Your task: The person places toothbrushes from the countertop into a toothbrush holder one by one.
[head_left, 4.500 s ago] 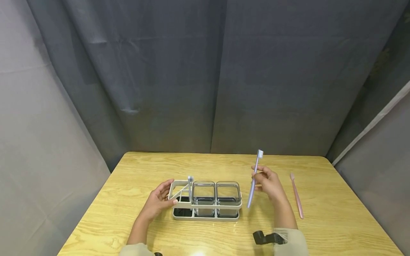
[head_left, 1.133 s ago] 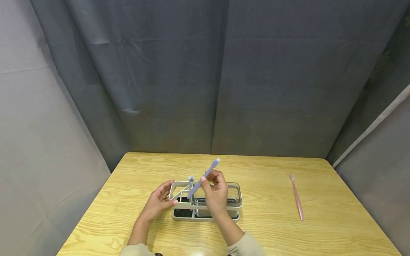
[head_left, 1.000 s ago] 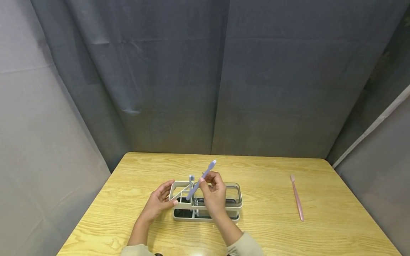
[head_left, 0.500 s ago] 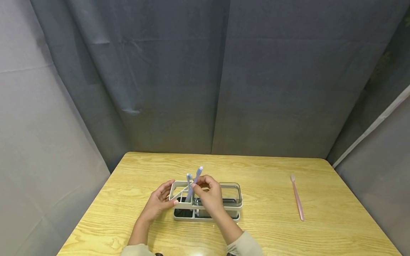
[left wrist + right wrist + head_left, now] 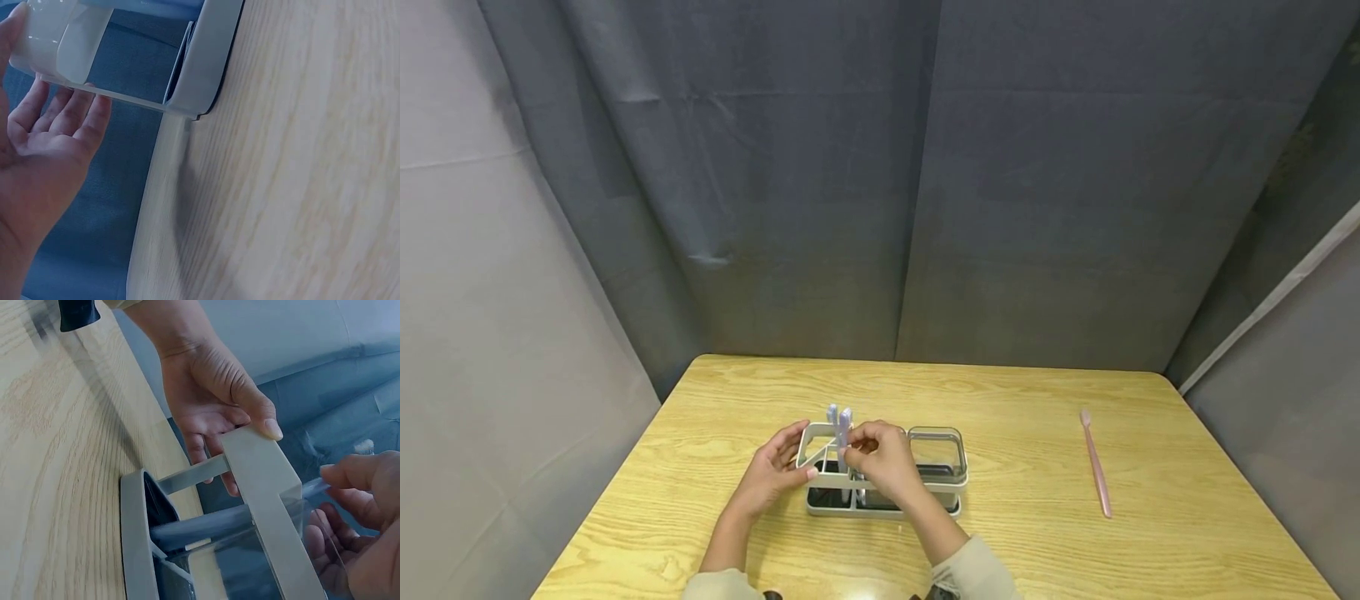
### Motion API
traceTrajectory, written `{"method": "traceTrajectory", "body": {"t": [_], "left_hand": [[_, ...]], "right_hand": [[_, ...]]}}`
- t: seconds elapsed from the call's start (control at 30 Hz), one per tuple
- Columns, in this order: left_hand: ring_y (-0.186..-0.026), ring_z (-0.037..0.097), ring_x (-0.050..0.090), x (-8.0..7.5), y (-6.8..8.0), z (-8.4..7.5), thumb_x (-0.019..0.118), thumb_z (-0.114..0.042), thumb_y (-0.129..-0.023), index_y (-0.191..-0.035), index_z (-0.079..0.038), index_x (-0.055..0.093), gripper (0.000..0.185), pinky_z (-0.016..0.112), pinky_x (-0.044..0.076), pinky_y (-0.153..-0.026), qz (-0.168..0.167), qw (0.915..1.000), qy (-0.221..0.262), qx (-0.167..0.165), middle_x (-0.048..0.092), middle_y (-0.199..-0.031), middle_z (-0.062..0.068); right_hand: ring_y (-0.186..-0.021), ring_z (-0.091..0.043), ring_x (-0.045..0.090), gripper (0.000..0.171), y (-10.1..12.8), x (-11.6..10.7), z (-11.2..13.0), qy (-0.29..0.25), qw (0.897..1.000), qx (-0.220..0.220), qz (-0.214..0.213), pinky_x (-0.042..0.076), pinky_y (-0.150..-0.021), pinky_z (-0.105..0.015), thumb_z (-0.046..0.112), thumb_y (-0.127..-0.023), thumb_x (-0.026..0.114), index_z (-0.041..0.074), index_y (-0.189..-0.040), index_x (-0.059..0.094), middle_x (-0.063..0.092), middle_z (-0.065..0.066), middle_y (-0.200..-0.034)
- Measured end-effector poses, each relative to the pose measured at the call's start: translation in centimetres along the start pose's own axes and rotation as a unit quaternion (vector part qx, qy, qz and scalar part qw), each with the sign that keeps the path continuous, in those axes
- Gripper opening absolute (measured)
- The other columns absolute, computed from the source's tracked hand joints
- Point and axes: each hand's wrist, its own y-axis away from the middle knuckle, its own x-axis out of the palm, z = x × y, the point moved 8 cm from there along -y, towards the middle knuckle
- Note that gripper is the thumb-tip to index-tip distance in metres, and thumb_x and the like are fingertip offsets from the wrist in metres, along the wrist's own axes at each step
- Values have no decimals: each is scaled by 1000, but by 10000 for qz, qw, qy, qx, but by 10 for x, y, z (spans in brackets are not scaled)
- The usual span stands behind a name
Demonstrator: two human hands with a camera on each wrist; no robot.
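Note:
A toothbrush holder (image 5: 942,486) with a pale frame stands on the table, its left end gripped by my left hand (image 5: 766,475). In the right wrist view, that thumb presses the upper band of the holder (image 5: 262,469) and the fingers lie behind. My right hand (image 5: 891,467) pinches a purple toothbrush (image 5: 846,421) just below its head. This toothbrush stands nearly upright with its handle down in a left slot of the holder. Right beside it, a bluish toothbrush (image 5: 832,414) stands in the holder. The left wrist view shows my left hand (image 5: 59,147) under the holder's end.
A pink toothbrush (image 5: 1097,467) lies on the wooden table (image 5: 1015,417) to the right. Clear cups sit in the holder; the right one (image 5: 936,433) shows, the other is mostly behind my right hand. Grey curtains (image 5: 805,208) hang behind and at the sides.
My right hand has carried the purple toothbrush left from beside the holder, turned it upright and lowered it into the slot. The bluish toothbrush's head has shifted slightly left. My left hand stays put.

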Motion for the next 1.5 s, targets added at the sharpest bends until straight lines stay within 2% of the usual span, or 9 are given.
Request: {"method": "traceTrajectory", "body": {"t": [0.3,0.57,0.77,0.9,1.07,1.3,1.5], "left_hand": [[-129,30,35,1,1,1,75,-4,-76,-139,-6,38,73,42,29,-104,-28,10000,-16,-21,37,-142,18],[-129,30,35,1,2,3,74,-1,-76,-138,-7,40,72,44,29,-104,-96,10000,8,-22,39,-141,16],[-128,32,36,1,1,2,75,0,-75,-139,-5,40,73,42,30,-104,-170,9998,-62,17,40,-140,17],[-128,30,37,0,1,3,75,0,-75,-139,-5,40,73,38,32,-102,-225,9996,-157,16,40,-140,16],[-129,32,35,0,0,2,74,1,-75,-139,-4,39,73,44,29,-103,-177,9997,-163,43,37,-142,18],[-129,33,34,0,0,0,73,3,-76,-139,-3,39,72,46,26,-104,-187,9998,-120,-1,36,-141,20],[-129,34,34,-1,2,0,72,3,-76,-139,-3,38,72,48,24,-105,-215,9997,-104,-46,35,-141,22]], "right_hand": [[-57,-11,52,7,-2,2,-1,139,9994,-18,323,46,-48,-22,-3,-75,71,-1,-78,65,59,-2,-67],[-64,-14,52,12,3,-5,-1,-102,9994,221,248,47,-55,-23,1,-78,70,-1,-88,65,58,-2,-74],[-68,-18,53,20,12,-27,10,-323,9989,240,220,46,-56,-25,5,-81,69,-2,-98,64,59,-5,-80],[-77,-21,55,24,14,-42,8,-391,9975,251,526,49,-61,-27,9,-83,68,1,-105,63,61,-8,-91],[-88,-26,57,34,17,-65,12,-251,9948,175,969,51,-69,-32,14,-87,67,-1,-116,59,59,-16,-108],[-101,-27,56,42,22,-89,11,125,9878,-51,1549,48,-82,-41,16,-86,68,4,-125,55,56,-14,-120],[-106,-32,51,43,29,-108,5,155,9840,-291,1751,50,-80,-40,14,-88,66,4,-127,53,53,-13,-125]]}}
